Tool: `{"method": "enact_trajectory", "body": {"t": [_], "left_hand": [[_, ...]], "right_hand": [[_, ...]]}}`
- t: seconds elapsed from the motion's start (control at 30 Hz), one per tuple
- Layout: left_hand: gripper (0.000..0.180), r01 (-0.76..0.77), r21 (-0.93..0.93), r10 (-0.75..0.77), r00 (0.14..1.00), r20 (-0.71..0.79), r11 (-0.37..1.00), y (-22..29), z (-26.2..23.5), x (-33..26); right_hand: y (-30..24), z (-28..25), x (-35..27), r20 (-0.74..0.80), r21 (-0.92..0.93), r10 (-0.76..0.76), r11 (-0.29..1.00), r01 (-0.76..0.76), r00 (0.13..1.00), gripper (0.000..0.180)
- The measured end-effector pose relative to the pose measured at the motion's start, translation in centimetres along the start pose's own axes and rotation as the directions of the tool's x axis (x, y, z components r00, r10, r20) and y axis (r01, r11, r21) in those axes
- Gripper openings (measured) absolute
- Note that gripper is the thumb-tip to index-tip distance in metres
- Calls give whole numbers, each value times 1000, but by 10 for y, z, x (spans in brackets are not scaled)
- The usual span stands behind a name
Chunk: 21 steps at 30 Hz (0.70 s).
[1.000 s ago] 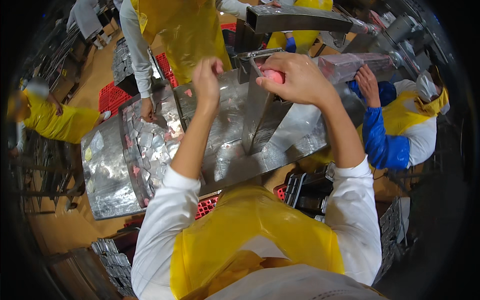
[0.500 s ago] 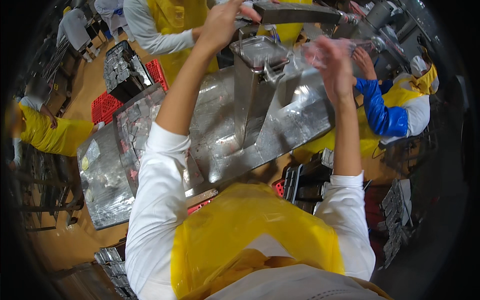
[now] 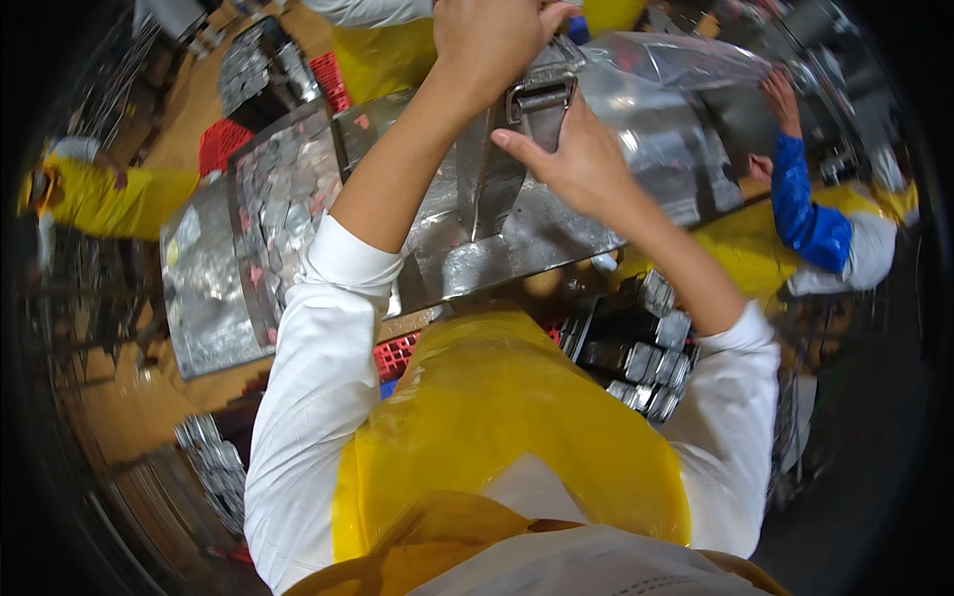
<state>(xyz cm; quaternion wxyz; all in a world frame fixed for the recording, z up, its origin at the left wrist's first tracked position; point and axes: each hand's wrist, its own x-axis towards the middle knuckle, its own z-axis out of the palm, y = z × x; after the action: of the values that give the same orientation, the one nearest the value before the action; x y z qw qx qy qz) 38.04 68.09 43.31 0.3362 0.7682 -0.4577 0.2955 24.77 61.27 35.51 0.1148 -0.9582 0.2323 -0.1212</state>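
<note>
A tall, narrow metal mould [image 3: 487, 189] stands upright on the steel table [image 3: 556, 233]. A metal piece with a handle-like frame [image 3: 542, 97] sits at its upper end. My right hand [image 3: 581, 164] is against the mould's upper right side, its thumb lying across the front and its other fingers mostly hidden behind. Above the mould's top, my left hand [image 3: 487, 45] is partly cut off by the upper edge of the view. Its thumb points right; what its other fingers do is hidden.
Pinkish scraps and clear film pieces cover a tray [image 3: 241, 199] at the table's left. On the right, a co-worker in a blue sleeve [image 3: 820, 214] handles clear plastic film [image 3: 686, 62]. Stacked metal moulds [image 3: 651, 363] stand below the table's near edge, beside a red crate [image 3: 396, 355].
My right hand has come down and left from beside the film onto the mould. The long metal bar near my left hand is out of view. The co-worker's film now stretches out further.
</note>
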Motion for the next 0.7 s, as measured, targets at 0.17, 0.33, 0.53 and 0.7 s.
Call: {"method": "enact_trajectory", "body": {"t": [0.17,0.33,0.53,0.7], "left_hand": [[39,280,-22,-255,900,353,960,17,-60,-24],[42,397,73,-403,906,129,915,26,-144,-142],[58,607,-94,-614,781,-118,789,97,-249,-289],[54,745,-49,-740,648,-180,665,188,-350,-359]], "right_hand": [[11,72,-18,-354,560,-353,662,498,866,124],[55,158,-28,43,368,-732,644,670,680,117],[-14,215,-94,-82,660,-814,389,643,576,97],[-92,209,-195,-87,784,-923,169,597,374,98]]}}
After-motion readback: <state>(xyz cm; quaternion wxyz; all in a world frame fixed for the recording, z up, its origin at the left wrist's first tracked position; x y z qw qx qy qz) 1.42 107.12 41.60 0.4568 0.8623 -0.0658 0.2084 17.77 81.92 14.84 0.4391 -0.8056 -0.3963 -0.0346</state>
